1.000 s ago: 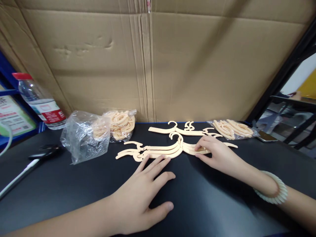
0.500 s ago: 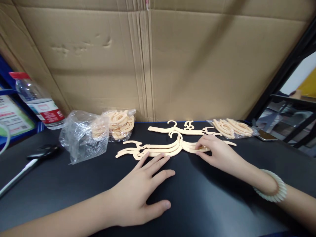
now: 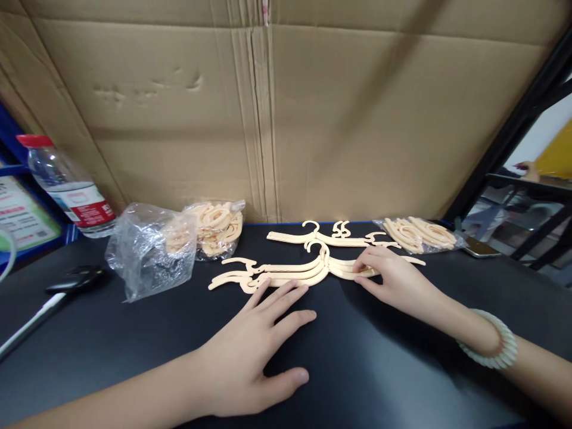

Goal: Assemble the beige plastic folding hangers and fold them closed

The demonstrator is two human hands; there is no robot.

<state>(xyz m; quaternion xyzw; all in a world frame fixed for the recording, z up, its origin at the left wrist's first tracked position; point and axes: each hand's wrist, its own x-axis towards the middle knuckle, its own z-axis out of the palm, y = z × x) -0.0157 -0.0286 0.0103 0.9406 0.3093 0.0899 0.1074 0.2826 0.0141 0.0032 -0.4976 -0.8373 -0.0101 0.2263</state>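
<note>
Cream plastic folding hangers (image 3: pixel 308 273) lie stacked flat on the black table, their hooks (image 3: pixel 320 245) pointing away from me. My left hand (image 3: pixel 254 351) is open, palm down and fingers spread, with fingertips touching the near edge of the stack's left arms. With thumb and fingers, my right hand (image 3: pixel 388 274) grips the stack's right arm; the exact hold is partly hidden under the fingers. Just behind lies another cream hanger (image 3: pixel 286 237), with small loose hook pieces (image 3: pixel 341 229) beyond it.
A bag of hanger parts (image 3: pixel 218 229) and a crumpled clear bag (image 3: pixel 154 253) are at back left, near a water bottle (image 3: pixel 84 205). At back right are another bag of parts (image 3: pixel 417 233) and a phone (image 3: pixel 480 247). A black device with a white cable (image 3: pixel 78 277) sits left.
Both hands stay in place on the hanger stack. The view has shifted very slightly; nothing else visibly moves on the table.
</note>
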